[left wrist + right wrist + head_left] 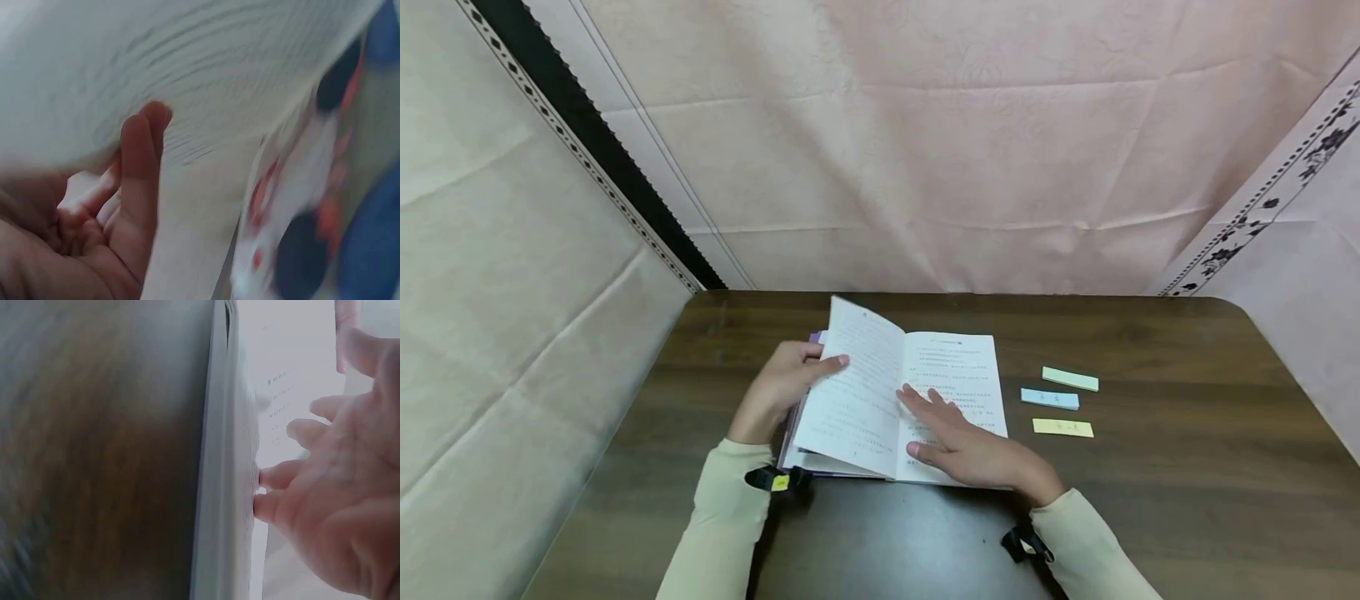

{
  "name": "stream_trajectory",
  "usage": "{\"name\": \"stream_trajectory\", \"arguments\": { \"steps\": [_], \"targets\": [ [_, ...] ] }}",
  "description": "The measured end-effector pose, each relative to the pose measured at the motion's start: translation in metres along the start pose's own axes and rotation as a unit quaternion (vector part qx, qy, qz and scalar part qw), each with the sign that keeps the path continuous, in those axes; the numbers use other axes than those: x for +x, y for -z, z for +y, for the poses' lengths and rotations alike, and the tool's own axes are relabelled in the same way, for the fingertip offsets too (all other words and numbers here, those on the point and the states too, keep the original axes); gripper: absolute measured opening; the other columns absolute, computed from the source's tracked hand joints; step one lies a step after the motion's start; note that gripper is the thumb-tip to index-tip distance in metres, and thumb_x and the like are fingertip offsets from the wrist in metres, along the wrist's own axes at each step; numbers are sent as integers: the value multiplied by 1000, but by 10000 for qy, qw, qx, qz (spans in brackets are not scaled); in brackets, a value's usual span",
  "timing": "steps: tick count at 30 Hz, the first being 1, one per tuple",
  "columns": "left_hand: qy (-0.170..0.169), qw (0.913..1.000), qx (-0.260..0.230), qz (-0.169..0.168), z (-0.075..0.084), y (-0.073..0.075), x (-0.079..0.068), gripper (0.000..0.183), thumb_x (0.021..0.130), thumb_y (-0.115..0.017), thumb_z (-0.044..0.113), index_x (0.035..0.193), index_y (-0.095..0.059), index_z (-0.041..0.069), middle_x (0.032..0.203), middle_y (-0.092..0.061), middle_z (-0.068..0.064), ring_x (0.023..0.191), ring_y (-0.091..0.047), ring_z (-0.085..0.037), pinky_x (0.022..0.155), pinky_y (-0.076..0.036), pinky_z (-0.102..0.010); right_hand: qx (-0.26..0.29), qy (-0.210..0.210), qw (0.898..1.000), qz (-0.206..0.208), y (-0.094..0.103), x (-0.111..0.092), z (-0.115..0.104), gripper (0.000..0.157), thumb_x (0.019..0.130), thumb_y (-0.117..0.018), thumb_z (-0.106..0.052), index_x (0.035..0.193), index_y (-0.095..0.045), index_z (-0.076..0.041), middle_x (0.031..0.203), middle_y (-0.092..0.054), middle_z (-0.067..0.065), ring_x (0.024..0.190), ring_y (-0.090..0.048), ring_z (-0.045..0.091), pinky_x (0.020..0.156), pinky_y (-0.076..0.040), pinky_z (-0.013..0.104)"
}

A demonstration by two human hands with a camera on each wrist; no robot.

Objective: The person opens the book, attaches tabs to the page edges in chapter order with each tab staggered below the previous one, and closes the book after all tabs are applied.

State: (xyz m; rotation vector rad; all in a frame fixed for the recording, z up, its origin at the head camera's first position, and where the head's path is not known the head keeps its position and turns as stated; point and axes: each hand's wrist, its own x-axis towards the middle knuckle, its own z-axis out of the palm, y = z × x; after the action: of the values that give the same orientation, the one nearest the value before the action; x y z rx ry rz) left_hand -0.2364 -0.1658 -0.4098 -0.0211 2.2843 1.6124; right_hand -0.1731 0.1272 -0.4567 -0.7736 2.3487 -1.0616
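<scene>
An open book (pixel 955 362) with printed pages lies on the table in the head view. At its left side my left hand (pixel 786 383) pinches the edge of a raised page (pixel 859 400), thumb on the printed face and fingers behind. The left wrist view shows that page (pixel 219 94) curving over the fingers of the left hand (pixel 119 206). My right hand (pixel 966 446) rests with spread fingers on the lower part of the right page. In the right wrist view, the fingertips of the right hand (pixel 325 469) meet the page beside the book's thick page edges (pixel 231 487).
Right of the book, three paper strips lie one below another on the brown table (pixel 1187 400): a green strip (pixel 1070 379), a blue strip (pixel 1049 399) and a yellow strip (pixel 1063 427). A pale cloth (pixel 962 167) hangs behind the table's far edge. Each wrist wears a black strap.
</scene>
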Motion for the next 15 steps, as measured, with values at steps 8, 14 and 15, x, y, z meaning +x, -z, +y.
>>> {"name": "stream_trajectory", "arguments": {
  "steps": [8,14,15],
  "targets": [
    [550,9921,1124,108,-21,29,6,30,99,-77,30,103,-77,1,94,-76,-11,78,-70,-21,71,-58,-34,-389,164,9988,-242,-5,2,-1,68,109,-58,-35,169,-28,-22,177,-16,4,162,9,40,126,1,66],
    [837,9762,1972,327,-37,29,13,34,94,-82,32,77,-69,6,78,-66,-7,69,-59,-21,61,-47,-32,-750,163,9967,-273,-9,3,-5,57,112,-52,-25,166,-36,-17,175,-22,7,161,8,44,126,0,68],
    [850,9720,2159,378,-38,27,14,35,93,-83,32,75,-67,7,76,-64,-7,68,-57,-21,59,-45,-32,-830,140,9961,-266,-9,3,-7,56,112,-52,-24,166,-36,-17,175,-22,7,161,7,45,126,0,68]
  ]
}}
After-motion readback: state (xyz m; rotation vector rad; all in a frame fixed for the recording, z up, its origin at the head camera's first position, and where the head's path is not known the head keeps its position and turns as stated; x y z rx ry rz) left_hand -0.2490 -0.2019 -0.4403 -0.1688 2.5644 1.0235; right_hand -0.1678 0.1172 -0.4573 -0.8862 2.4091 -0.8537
